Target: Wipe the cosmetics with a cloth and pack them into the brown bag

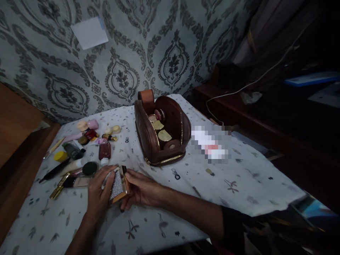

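A small glittery silver box with gold edges (117, 188) is held between both hands above the front of the cloth. My left hand (98, 189) grips it from the left, with fingers over the glittery face. Something whitish shows by those fingers, too unclear to name. From the right, my right hand (143, 186) holds the gold edge, thumb on top and fingers underneath. Beyond the hands stands a brown leather toiletry bag (150, 141), unzipped and open, with gold-coloured rounded pieces (165, 136) and a pinkish round item (159, 114) inside.
Left of the bag lie several cosmetics: a dark red bottle (104, 151), a green tube (72, 151), a yellow-capped jar (60, 156), a foundation bottle (81, 182) and a brush (57, 145). A patterned cloth (212, 191) covers the table. A white cable (239, 88) hangs at right.
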`<state>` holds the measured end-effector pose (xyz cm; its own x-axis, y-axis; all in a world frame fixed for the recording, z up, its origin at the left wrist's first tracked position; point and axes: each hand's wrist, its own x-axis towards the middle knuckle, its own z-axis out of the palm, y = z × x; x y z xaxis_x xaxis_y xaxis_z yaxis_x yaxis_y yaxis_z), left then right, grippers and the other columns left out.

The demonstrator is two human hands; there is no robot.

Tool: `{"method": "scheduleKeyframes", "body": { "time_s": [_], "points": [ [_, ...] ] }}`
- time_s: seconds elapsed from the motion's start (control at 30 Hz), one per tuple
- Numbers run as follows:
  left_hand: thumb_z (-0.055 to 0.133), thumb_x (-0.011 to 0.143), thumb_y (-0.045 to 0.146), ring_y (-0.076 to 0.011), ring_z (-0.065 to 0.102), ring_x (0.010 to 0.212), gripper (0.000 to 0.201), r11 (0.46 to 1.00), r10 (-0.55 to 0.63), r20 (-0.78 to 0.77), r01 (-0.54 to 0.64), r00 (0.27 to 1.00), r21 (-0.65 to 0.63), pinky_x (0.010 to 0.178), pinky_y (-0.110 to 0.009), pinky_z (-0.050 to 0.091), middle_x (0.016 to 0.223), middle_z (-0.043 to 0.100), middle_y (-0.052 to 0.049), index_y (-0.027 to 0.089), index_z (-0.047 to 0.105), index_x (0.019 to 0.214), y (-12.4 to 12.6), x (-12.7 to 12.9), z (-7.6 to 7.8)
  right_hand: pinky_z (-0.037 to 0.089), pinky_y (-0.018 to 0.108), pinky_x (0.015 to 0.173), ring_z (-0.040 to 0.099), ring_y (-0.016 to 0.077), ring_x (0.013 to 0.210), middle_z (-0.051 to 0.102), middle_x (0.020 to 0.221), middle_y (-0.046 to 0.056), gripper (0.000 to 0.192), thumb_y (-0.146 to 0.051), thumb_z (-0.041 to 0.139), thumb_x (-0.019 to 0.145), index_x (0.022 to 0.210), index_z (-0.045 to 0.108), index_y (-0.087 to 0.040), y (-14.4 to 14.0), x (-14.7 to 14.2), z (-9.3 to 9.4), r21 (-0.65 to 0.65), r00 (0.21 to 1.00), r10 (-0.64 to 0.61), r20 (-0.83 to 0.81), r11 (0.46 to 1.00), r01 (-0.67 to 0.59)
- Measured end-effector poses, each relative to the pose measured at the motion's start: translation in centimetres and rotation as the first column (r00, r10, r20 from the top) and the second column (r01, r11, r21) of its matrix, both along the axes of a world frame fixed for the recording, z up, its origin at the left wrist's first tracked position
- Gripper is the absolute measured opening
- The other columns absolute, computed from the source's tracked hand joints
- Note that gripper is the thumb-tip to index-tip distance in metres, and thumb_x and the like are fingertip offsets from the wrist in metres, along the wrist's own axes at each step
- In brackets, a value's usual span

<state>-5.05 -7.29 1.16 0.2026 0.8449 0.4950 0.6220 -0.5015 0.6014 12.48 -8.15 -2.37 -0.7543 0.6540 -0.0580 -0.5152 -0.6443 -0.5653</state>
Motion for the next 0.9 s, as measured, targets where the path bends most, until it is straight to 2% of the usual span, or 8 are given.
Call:
{"method": "scheduleKeyframes", "body": {
  "time_s": [0.17,0.27,0.37,0.43,0.57,0.77,0.9],
  "points": [
    [0.045,0.096,0.025,-0.0221,0.065,0.115,0.033,0.993,-0.114,-0.085,0.116,0.990,0.020,0.098,-0.037,0.052,0.121,0.071,-0.008,0.020,0.069,0.119,-0.1,0.1,0.1,0.050,0.021,0.048,0.067,0.0141,0.053,0.065,0.073,-0.004,0.062,-0.062,0.065,0.083,0.124,0.039,-0.024,0.3,-0.1,-0.1,0.010,0.996,-0.085,0.006,0.996,0.084],
    [0.043,0.097,0.022,-0.0235,0.060,0.123,0.037,0.982,-0.176,-0.121,0.183,0.977,0.053,0.100,-0.040,0.052,0.130,0.066,-0.009,0.022,0.064,0.127,-0.2,0.2,0.2,0.045,0.018,0.044,0.064,0.0116,0.049,0.063,0.071,-0.006,0.058,-0.061,0.063,0.085,0.124,0.040,-0.024,0.4,-0.1,0.0,-0.015,0.990,-0.128,0.055,0.992,0.129],
    [0.054,0.094,0.027,-0.0271,0.055,0.129,0.045,0.945,-0.268,-0.204,0.298,0.941,0.131,0.102,-0.043,0.051,0.136,0.061,-0.011,0.024,0.054,0.138,-0.5,0.6,0.3,0.041,0.016,0.040,0.059,0.0079,0.045,0.062,0.071,-0.008,0.053,-0.058,0.068,0.083,0.117,0.045,-0.024,0.4,-0.1,0.3,-0.099,0.977,-0.194,0.093,0.974,0.203],
    [0.062,0.089,0.029,-0.0288,0.053,0.131,0.056,0.925,-0.290,-0.265,0.340,0.920,0.171,0.104,-0.045,0.050,0.136,0.061,-0.013,0.024,0.048,0.143,-0.6,1.0,0.4,0.038,0.015,0.039,0.056,0.0061,0.044,0.061,0.071,-0.009,0.050,-0.055,0.072,0.080,0.110,0.048,-0.024,0.5,0.0,0.5,-0.183,0.964,-0.243,0.104,0.948,0.259],
    [0.064,0.088,0.020,-0.0270,0.054,0.131,0.062,0.920,-0.259,-0.310,0.332,0.915,0.210,0.104,-0.042,0.050,0.134,0.062,-0.013,0.025,0.043,0.146,-0.8,1.7,0.3,0.037,0.014,0.041,0.055,0.0057,0.047,0.060,0.068,-0.009,0.047,-0.052,0.077,0.076,0.101,0.049,-0.024,0.7,0.1,0.7,-0.242,0.961,-0.261,0.092,0.930,0.276],
    [0.061,0.090,0.017,-0.0239,0.058,0.126,0.060,0.930,-0.209,-0.314,0.287,0.926,0.229,0.101,-0.037,0.053,0.134,0.062,-0.013,0.022,0.041,0.146,-0.9,1.4,0.3,0.041,0.017,0.040,0.052,0.0061,0.041,0.060,0.066,-0.010,0.061,-0.065,0.078,0.066,0.094,0.044,-0.023,0.7,0.0,0.7,-0.120,0.959,-0.246,0.141,0.957,0.263],
    [0.060,0.091,0.018,-0.0211,0.065,0.114,0.053,0.939,-0.136,-0.262,0.209,0.955,0.274,0.097,-0.032,0.054,0.124,0.068,-0.010,0.022,0.047,0.141,-1.1,1.1,0.4,0.041,0.017,0.041,0.053,0.0060,0.042,0.061,0.067,-0.010,0.061,-0.070,0.072,0.069,0.093,0.041,-0.023,0.5,0.0,0.6,-0.062,0.953,-0.237,0.187,0.966,0.252]
  ]
}}
